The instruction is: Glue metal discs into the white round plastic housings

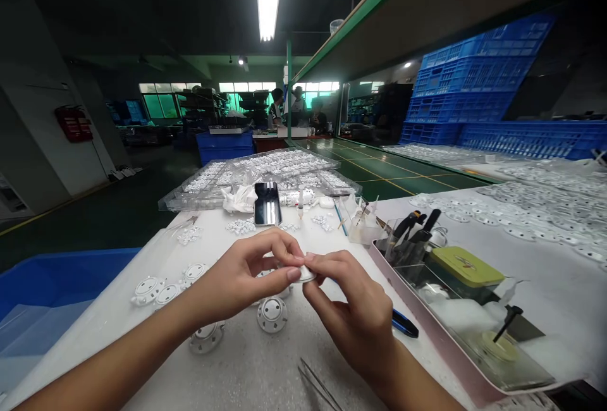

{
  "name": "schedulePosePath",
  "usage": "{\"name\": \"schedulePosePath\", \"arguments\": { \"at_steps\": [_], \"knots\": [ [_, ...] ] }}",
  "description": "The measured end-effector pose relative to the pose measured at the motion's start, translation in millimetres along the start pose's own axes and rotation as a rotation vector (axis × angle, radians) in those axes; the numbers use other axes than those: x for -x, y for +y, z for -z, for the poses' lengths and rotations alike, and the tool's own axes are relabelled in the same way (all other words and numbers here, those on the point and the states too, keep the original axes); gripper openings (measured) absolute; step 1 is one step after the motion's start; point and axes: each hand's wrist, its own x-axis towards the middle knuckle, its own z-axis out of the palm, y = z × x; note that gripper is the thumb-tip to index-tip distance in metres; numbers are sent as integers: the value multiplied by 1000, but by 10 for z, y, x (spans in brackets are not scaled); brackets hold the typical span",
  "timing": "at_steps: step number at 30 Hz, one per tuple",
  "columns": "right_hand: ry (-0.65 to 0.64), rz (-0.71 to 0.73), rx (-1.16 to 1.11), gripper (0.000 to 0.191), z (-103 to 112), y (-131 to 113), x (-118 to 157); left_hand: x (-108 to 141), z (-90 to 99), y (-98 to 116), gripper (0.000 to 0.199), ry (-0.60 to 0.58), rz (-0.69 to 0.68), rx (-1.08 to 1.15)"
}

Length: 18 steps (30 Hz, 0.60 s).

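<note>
Both my hands meet over the middle of the white table (237, 379), pinching a small white round part (305, 274) between them. My left hand (258, 267) grips its left side with thumb and fingers, and my right hand (348, 300) holds its right side. Just below the hands lies a white disc with dark holes (272, 313). Another disc (206, 335) is partly covered by my left forearm, and several more (148, 288) lie to the left. Metal tweezers (318, 384) rest near the front edge. A blue pen (404, 322) lies right of my right hand.
On the right stands a pink-rimmed tray (439, 351) with tools and a green-lidded box (467, 265). Behind the hands are a phone (267, 204), small white pieces (241, 226) and plastic trays of parts (284, 161). A blue bin (71, 272) stands at left. People are in the background.
</note>
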Motion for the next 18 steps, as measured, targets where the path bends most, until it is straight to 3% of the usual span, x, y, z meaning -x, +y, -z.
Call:
{"name": "schedulePosePath", "arguments": {
  "at_steps": [5,12,18],
  "knots": [
    [44,51,-8,27,-44,56,15,-18,39,0,13,2,83,8],
    [25,85,-37,26,-43,70,8,-2,129,-30,9,-103,-46,-206],
    [39,135,-29,29,-37,75,22,3,112,1,8,-107,6,-191]
  ]
}}
